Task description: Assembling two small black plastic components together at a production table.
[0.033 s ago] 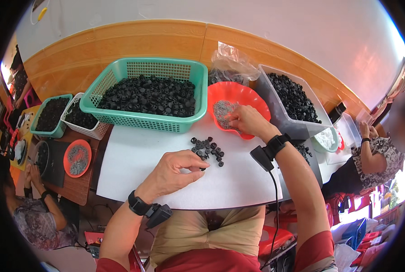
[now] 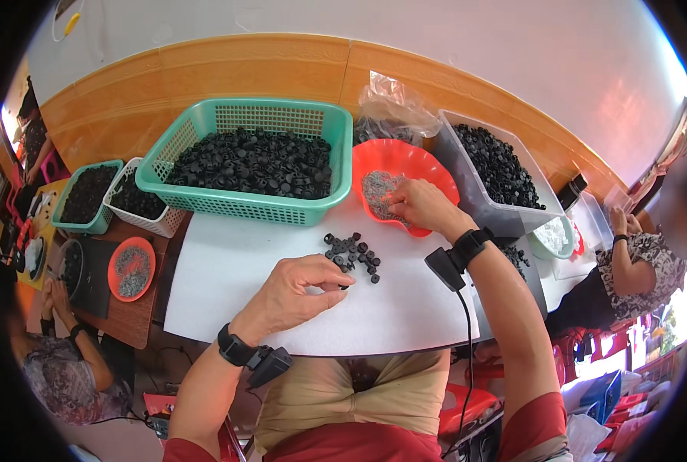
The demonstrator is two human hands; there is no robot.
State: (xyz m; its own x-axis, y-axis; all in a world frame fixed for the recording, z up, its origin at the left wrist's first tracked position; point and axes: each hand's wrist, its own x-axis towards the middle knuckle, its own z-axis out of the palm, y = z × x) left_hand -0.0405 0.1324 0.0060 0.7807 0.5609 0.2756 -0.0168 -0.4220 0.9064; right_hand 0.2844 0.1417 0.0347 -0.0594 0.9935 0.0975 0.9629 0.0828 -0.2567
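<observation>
My left hand [image 2: 301, 292] is closed over the white tabletop [image 2: 228, 269], thumb and forefinger pinching a small black plastic part [image 2: 344, 287], mostly covered by the fingertips. Just beyond it lies a loose cluster of black round plastic parts [image 2: 351, 250]. My right hand [image 2: 424, 206] reaches into a red scalloped bowl [image 2: 428, 165], its fingertips pressed together in a heap of small silvery metal pieces [image 2: 378, 187]. Whatever those fingertips grip is too small and covered to make out. Both wrists wear black straps with small devices.
A green basket [image 2: 243, 208] of black parts stands at the back left, and a clear plastic bin [image 2: 497, 215] of black parts at the back right. A plastic bag [image 2: 396, 108] sits behind the bowl. A cable [image 2: 469, 346] hangs from my right wrist. Co-workers sit on both sides.
</observation>
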